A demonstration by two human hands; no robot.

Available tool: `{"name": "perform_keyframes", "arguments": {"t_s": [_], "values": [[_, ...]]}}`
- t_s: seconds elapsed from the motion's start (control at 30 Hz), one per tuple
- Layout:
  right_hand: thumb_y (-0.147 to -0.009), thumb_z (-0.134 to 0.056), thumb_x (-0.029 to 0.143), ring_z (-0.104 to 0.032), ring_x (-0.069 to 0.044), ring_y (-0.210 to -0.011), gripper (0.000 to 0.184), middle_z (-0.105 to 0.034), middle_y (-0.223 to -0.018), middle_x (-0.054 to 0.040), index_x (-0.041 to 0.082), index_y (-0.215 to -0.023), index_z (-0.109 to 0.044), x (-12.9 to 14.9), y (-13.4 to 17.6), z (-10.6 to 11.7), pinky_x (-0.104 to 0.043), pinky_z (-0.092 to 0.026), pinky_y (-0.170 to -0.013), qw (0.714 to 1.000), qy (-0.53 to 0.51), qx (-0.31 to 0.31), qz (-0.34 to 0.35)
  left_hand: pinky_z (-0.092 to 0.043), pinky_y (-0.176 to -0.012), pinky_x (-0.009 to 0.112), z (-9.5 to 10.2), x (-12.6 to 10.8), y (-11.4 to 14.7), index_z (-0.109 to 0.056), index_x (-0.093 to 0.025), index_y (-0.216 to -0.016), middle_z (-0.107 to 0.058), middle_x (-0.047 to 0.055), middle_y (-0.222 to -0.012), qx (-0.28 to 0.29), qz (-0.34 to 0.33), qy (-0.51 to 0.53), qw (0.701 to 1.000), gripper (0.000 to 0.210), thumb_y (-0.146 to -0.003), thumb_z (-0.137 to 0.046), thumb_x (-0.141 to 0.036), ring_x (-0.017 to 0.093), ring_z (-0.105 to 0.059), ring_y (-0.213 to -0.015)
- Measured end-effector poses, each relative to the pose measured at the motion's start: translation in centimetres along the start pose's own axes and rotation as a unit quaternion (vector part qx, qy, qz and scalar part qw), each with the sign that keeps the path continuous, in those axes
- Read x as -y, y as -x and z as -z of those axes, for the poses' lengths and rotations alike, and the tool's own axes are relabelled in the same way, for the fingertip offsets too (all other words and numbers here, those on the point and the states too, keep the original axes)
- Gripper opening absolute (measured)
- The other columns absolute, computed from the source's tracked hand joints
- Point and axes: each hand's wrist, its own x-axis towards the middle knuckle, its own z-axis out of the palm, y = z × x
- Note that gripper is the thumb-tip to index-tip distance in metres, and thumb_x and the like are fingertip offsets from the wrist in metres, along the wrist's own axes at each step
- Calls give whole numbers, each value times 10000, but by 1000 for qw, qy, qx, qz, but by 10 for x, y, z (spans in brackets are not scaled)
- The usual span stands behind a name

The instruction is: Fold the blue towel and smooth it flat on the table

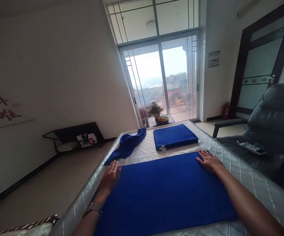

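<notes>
Blue cloth (171, 196) lies flat; left hand (110, 178) at ten o'clock, right hand (209, 162) at two, fingers extended, unclenched. Best smoothed evenly outward, edges straight.

Left wrist (101, 196), directly behind the left hand (109, 178): flat grey band (95, 207), dark-edged. Right wrist (220, 169), behind the right hand (209, 162): bare. Forearms (246, 198), farther back: bare.

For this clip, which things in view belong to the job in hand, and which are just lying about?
Likely in the job:
spread blue cloth, left hand and right hand at its far corners
folded blue stack
crumpled blue cloth

Apparently just about:
patterned bag
potted plant
dark armchair
white device
fire extinguisher
</notes>
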Motion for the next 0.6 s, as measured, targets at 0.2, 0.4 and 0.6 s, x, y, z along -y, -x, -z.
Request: {"name": "perform_keyframes", "arguments": {"t_s": [0.2,0.4,0.6], "values": [[-936,-191,578,-170,-230,-1509,751,-214,-1635,-30,178,-1570,-241,0,0,-1,-420,-121,-1239,1000,1,-2,-2,-182,-1246,416,5,-138,25,-341,-171,-1530,-312,70,-1606,76,-145,65,984,729,-988,-103,-598,214,-190,-1507],[-934,-191,582,-173,-220,-1509,754,-216,-1634,-29,180,-1570,-237,-4,-4,-10,-429,-117,-1239,1000,-14,-24,5,-132,-1258,472,-13,-185,48,-220,-224,-1572,-183,29,-1631,173,-166,67,969,761,-958,-91,-656,222,-105,-1513],[-924,-209,594,-176,-232,-1508,765,-236,-1630,-31,180,-1566,-255,-3,-3,-8,-425,-118,-1239,999,-27,-23,3,-120,-1252,494,-9,-161,45,-171,-221,-1580,-123,25,-1633,198,-130,62,970,783,-948,-85,-675,235,-75,-1513]]}}
